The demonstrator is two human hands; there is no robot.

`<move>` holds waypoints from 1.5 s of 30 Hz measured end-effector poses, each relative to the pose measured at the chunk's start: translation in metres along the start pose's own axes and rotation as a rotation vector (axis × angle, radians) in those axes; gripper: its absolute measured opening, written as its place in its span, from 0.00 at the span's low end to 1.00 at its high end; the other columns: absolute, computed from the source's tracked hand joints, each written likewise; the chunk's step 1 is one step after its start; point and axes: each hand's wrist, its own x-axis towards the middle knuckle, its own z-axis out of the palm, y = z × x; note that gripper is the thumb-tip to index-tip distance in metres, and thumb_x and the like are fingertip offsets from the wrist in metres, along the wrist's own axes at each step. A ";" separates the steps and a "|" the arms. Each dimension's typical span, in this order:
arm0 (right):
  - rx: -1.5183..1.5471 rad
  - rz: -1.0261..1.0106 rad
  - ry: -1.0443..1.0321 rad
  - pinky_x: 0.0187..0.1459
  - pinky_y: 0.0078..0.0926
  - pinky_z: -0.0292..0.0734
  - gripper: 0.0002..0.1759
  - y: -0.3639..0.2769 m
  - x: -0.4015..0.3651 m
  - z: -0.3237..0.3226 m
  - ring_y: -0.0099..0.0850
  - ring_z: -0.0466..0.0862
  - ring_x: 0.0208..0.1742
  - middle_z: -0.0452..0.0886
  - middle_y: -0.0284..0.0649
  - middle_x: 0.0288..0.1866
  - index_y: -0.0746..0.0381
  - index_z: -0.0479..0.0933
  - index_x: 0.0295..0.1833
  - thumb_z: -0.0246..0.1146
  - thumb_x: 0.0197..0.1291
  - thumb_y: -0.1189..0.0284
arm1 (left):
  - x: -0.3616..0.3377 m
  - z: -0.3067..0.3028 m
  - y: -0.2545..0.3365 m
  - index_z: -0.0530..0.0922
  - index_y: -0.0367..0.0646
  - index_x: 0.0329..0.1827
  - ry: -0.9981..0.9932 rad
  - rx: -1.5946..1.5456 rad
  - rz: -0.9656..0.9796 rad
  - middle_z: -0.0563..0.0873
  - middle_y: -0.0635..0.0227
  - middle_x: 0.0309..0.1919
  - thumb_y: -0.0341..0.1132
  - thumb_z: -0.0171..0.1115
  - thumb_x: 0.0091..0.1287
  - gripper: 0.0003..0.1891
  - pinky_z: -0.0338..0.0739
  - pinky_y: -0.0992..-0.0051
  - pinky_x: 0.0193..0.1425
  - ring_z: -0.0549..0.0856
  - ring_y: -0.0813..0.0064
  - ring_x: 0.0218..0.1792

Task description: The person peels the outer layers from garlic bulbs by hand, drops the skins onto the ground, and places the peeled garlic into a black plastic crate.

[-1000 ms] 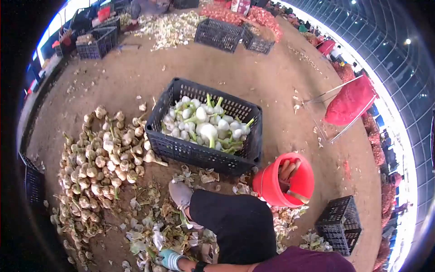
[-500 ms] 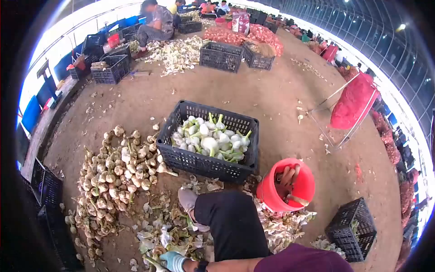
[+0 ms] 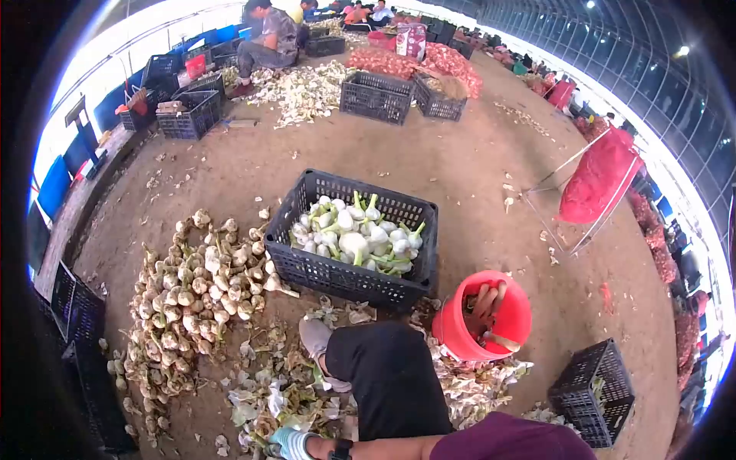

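Observation:
My left hand, in a pale teal and white glove, is at the bottom edge over scattered husks. Its fingers are closed around something pale and stalk-like that is mostly cut off by the frame. My right hand does not show. Left of my leg lies a pile of unpeeled garlic bulbs with dry brown skins. A black crate in front of my knee holds white peeled bulbs with green stems.
The red bucket with stick-like pieces stands right of my knee. A small black crate is at the lower right. A red sack hangs on a metal frame. Farther back are crates, red net sacks and seated people.
My left hand has shifted slightly, and the stalk that stuck out beyond its fingers shows less. The camera view has moved a little.

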 end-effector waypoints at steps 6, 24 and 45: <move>0.058 -0.017 0.054 0.34 0.34 0.70 0.11 -0.007 -0.004 -0.001 0.44 0.77 0.31 0.78 0.48 0.31 0.65 0.74 0.38 0.52 0.50 0.73 | -0.005 0.004 0.005 0.59 0.34 0.60 -0.012 -0.357 -0.048 0.75 0.68 0.27 0.30 0.54 0.53 0.29 0.70 0.79 0.35 0.74 0.76 0.27; 0.305 -0.044 0.241 0.37 0.23 0.71 0.14 -0.047 -0.039 -0.040 0.29 0.77 0.33 0.79 0.43 0.34 0.70 0.73 0.43 0.51 0.50 0.77 | 0.013 0.002 -0.031 0.66 0.36 0.53 0.022 -0.785 0.102 0.74 0.59 0.50 0.43 0.57 0.56 0.26 0.71 0.73 0.49 0.75 0.65 0.47; 0.147 -0.202 0.269 0.33 0.16 0.69 0.15 -0.041 -0.044 -0.047 0.20 0.75 0.32 0.77 0.37 0.35 0.71 0.71 0.45 0.52 0.52 0.75 | 0.012 0.008 -0.032 0.63 0.43 0.58 -0.407 -1.398 -0.082 0.75 0.61 0.48 0.52 0.48 0.61 0.28 0.75 0.78 0.28 0.79 0.69 0.37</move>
